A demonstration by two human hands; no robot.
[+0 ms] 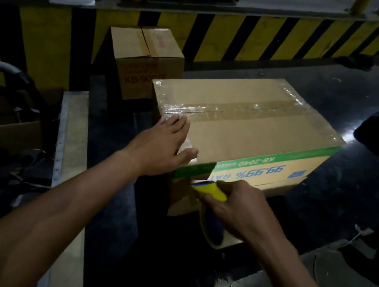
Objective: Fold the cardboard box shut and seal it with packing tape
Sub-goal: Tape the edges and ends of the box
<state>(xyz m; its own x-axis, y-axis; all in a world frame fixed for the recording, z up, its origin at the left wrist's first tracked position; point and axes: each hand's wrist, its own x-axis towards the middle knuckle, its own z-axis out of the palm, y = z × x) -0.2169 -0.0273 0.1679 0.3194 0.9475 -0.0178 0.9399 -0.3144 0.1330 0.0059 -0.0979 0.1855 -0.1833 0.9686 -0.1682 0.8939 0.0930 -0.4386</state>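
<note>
— Where is our box sitting?

— Our box (248,133) is lying on the dark counter (321,215), right in front of us. Its flaps are closed. Shiny tape (239,109) is running along the middle line on top and across both short ends.

— So what are we doing now?

— We think we are sticking a strip down at the near-left corner. We are taking it over the edge, onto the side with the green stripe.

— What are we needing next?

— We think we are needing to pull the strip tight, tear it off and rub it flat so it is not lifting.

— What is our left hand doing?

— Our left hand (157,148) is lying flat on that corner of the top. Its fingers (178,122) are straight and close together, pressing down and grabbing nothing. The arm is reaching out long.

— And the right one?

— Our right hand (240,209) is hanging lower, just beside the near side of the box. Its fingers are curling tight round the yellow and blue tape roll (210,192).

— Is anything else around?

— A smaller box (144,60) is standing behind, taped too, by a yellow and black striped wall (252,28).
</note>
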